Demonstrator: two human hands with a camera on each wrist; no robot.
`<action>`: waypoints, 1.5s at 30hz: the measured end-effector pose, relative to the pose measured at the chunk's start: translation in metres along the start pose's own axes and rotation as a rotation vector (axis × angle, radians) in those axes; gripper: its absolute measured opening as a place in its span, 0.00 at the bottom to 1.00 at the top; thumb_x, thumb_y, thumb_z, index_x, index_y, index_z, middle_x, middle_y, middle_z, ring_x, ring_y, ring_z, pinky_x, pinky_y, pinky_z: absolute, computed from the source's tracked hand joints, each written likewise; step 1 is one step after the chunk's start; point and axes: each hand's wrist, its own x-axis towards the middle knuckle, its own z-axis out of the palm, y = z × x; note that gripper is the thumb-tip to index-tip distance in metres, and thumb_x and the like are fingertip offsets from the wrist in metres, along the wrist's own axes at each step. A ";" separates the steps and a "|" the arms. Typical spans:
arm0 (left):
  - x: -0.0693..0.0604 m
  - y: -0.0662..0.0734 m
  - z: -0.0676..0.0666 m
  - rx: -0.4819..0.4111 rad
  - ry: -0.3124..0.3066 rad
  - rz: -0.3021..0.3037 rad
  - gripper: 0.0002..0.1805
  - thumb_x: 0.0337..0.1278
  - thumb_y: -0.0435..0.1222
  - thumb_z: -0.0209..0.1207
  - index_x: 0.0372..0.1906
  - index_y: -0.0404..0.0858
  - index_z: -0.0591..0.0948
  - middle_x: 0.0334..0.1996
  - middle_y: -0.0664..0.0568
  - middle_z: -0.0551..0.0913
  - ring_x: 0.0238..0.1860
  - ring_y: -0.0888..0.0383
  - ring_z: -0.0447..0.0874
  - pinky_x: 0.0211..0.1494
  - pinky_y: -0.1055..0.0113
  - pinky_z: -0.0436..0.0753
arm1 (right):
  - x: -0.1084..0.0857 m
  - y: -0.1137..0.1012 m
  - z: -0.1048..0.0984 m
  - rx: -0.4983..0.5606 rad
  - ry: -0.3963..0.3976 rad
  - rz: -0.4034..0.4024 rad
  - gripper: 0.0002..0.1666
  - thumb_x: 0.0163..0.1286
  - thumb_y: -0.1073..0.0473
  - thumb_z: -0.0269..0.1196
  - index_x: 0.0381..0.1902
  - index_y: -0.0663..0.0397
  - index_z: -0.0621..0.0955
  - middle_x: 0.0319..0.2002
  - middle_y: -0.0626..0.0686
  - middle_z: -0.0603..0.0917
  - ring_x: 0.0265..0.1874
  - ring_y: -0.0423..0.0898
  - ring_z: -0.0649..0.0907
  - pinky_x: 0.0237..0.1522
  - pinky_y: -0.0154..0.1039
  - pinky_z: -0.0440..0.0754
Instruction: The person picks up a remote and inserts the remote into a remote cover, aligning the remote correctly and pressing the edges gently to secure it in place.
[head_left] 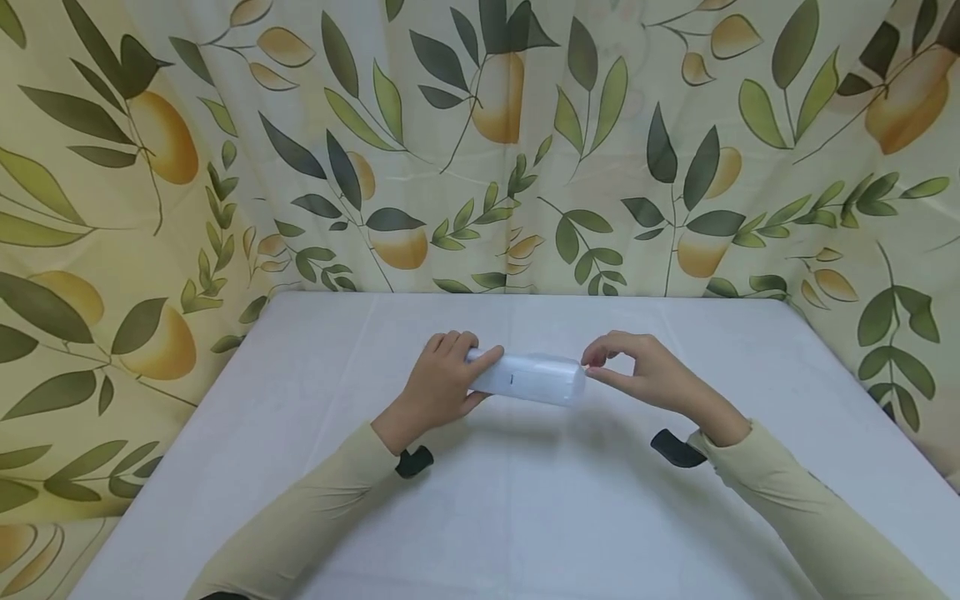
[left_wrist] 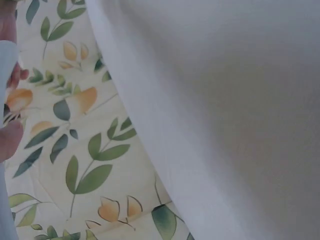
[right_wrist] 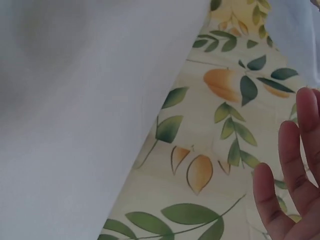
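A translucent whitish plastic bottle (head_left: 528,379), with a small dark mark on its side, lies nearly level above the table. My left hand (head_left: 442,379) grips its left end, thumb along the top. At the right end my right hand (head_left: 648,371) has thumb and index finger brought together, pinching at the tip; what small part lies between them is too small to tell. In the right wrist view the bottle (right_wrist: 295,35) shows at the upper right, above the right hand's other fingers (right_wrist: 295,170), which are spread loosely. The left wrist view catches only slivers of the bottle and fingers.
A white cloth covers the table (head_left: 480,517) beneath both hands. Behind and to the sides hangs a curtain (head_left: 450,167) printed with leaves and yellow fruit. Dark straps (head_left: 678,448) sit at both wrists.
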 end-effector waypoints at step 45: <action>-0.006 0.008 0.016 0.081 0.234 -0.036 0.27 0.37 0.45 0.72 0.49 0.61 0.77 0.40 0.47 0.69 0.41 0.52 0.66 0.44 0.57 0.66 | 0.013 -0.024 0.009 0.117 -0.215 0.073 0.09 0.60 0.67 0.64 0.38 0.54 0.85 0.37 0.48 0.85 0.38 0.39 0.80 0.45 0.43 0.79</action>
